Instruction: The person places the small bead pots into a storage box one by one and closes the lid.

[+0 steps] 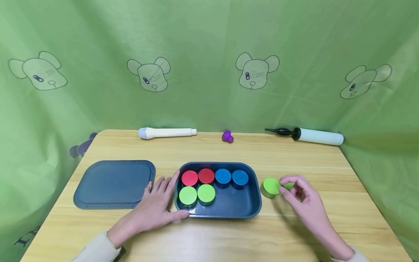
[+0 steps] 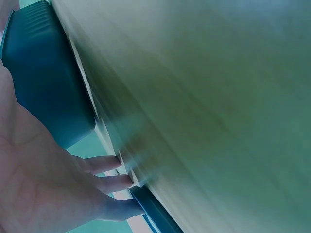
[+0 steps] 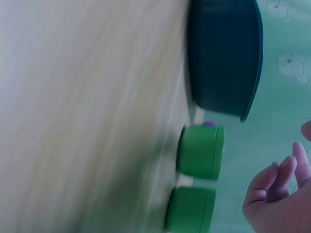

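A dark blue rectangular box [image 1: 229, 211] holds two red round blocks [image 1: 198, 176], two blue round blocks [image 1: 231, 177] and two green round blocks [image 1: 197, 195]. My left hand [image 1: 155, 207] rests against the box's left end, fingers spread, thumb at the front rim; its other fingertips reach the dark blue lid [image 1: 114, 185]. Right of the box stand a green round block [image 1: 270, 187] and a second green block [image 1: 288, 185], partly hidden by my right hand [image 1: 304, 202]. In the right wrist view, that hand hovers above both green blocks [image 3: 199, 151], apart from them, with nothing between thumb and fingers.
Along the table's back edge lie a white stick-like object [image 1: 168, 133], a small purple object [image 1: 227, 137] and a white hand pump [image 1: 314, 136] with a black nozzle. A green curtain [image 1: 203, 72] with bear-head drawings hangs behind and at both sides.
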`<state>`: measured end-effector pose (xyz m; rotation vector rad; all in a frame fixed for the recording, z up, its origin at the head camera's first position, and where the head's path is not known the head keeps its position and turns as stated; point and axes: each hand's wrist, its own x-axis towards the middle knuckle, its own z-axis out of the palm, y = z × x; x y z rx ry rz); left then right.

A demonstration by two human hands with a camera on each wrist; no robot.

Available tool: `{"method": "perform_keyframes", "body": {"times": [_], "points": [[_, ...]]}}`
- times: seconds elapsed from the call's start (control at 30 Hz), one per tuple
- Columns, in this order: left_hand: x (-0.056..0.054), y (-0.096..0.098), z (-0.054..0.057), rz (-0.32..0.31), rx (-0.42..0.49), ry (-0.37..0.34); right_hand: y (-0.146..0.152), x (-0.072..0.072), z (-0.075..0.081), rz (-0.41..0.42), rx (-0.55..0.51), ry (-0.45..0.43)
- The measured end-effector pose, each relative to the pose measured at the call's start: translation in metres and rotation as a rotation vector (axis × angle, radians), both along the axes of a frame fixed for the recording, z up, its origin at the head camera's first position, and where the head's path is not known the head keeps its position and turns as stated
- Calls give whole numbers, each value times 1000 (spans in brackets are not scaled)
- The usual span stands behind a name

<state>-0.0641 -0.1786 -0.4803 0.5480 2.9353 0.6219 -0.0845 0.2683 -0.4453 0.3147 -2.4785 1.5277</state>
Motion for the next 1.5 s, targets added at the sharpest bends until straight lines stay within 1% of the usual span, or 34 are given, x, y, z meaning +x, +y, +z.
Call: {"method": "perform_keyframes", "body": {"times": [0.07,0.23,0.37,0.47,0.57,0.67,0.83,0.97,1.1,1.3,1.5], "points": [[0,0,0,0,1,1,7,-3,-3,-42,22,-21],[-1,0,1,-2,-1,4,19,-6,-12,-130,86,-105],[-1,0,2,-6,4,-6,27,-8,-16,-174,126,-136],[0,0,2,-7,7,-12,32,-11,-19,-189,145,-151],[0,0,1,-6,7,-16,37,-14,-23,-177,150,-173],[0,0,0,-6,6,-14,40,-16,-26,-142,151,-199],[0,-1,0,-3,5,-14,44,-22,-28,-87,158,-273],[-1,-1,0,-6,4,-11,47,-27,-29,-83,168,-347],[0,0,1,-8,5,-11,49,-30,-30,-82,150,-393],[0,0,3,1,6,-14,52,-31,-29,-80,119,-418],[0,0,2,-1,4,-10,53,-28,-29,-118,111,-394]]}}
